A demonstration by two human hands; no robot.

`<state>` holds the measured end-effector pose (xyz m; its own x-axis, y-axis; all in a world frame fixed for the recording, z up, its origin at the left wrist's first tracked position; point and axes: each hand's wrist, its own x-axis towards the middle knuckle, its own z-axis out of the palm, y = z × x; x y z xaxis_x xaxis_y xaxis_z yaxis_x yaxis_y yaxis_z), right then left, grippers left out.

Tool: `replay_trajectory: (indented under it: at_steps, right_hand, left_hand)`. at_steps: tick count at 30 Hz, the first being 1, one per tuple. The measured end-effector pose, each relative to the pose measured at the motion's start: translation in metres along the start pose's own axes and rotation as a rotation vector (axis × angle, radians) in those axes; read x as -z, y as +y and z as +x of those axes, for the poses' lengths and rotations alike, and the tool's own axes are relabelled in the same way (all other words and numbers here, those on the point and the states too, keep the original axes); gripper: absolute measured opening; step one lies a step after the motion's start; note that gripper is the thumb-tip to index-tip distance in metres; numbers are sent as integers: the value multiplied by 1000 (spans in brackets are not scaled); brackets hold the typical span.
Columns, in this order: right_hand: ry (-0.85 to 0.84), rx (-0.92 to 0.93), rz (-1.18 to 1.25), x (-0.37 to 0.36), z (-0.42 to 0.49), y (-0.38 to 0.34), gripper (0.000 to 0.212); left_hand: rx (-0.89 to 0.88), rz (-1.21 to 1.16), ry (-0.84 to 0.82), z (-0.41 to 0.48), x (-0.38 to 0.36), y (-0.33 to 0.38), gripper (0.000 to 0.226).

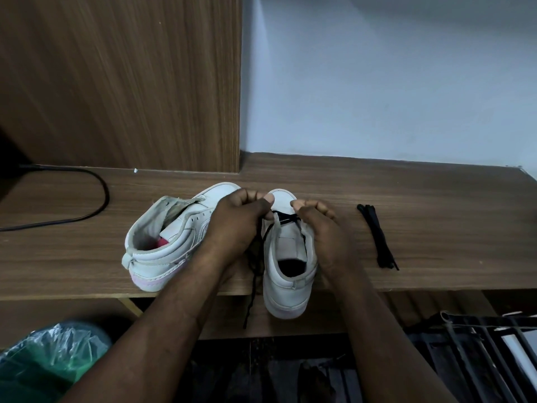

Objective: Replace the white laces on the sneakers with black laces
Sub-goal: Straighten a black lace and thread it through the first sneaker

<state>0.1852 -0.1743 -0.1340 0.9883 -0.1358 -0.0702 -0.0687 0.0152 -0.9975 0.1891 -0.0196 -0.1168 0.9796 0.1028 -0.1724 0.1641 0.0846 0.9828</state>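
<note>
Now | left hand [236,219] pinches black lace [286,218] | right hand [323,228] grips laced sneaker [287,286]

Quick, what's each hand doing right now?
Left hand: closed, gripping the black lace.
Right hand: closed, pinching the same lace at the sneaker.

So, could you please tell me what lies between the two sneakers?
Head view: the left hand and the dangling black lace lie between the tipped sneaker and the upright sneaker.
</note>
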Motion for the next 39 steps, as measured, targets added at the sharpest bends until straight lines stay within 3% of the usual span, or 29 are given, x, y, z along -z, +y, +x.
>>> replay_trajectory:
  at_steps: [2,6,9,13,15,20,24,28,31,35,39]
  right_hand:
    - [-20,40,-50,-1,-1,-4,24]
    - [-77,146,-221,-4,-3,-11,24]
    - [-91,308,-385,-4,-2,-13,27]
    - [-45,419,-419,-5,-6,-13,9]
    - [16,371,-316,-6,-7,-11,10]
    - [219,221,249,0,-3,-18,21]
    - [338,187,414,2,1,-22,18]
    - [231,133,505,3,-1,-21,20]
    - [136,100,616,8,-2,-23,20]
    - [-21,16,776,13,-1,-26,10]
    - [-88,-9,801,15,1,-27,25]
  left_hand:
    - [-96,-68,-17,-4,-1,9,10]
    - [-240,-152,-101,-10,-1,20,19]
    - [-317,-81,-171,-14,-1,23,20]
    - [-319,-66,-210,-17,-2,24,22]
    - [-275,-118,-175,-16,0,23,22]
    - [-217,-151,-83,-9,7,21,21]
    - [-239,-174,-16,-6,5,19,26]
    - [-365,123,83,-5,3,11,44]
    - [-466,446,161,-6,0,5,28]
    - [-371,504,90,-3,-8,-5,5]
    - [-287,498,15,-2,-17,-6,21]
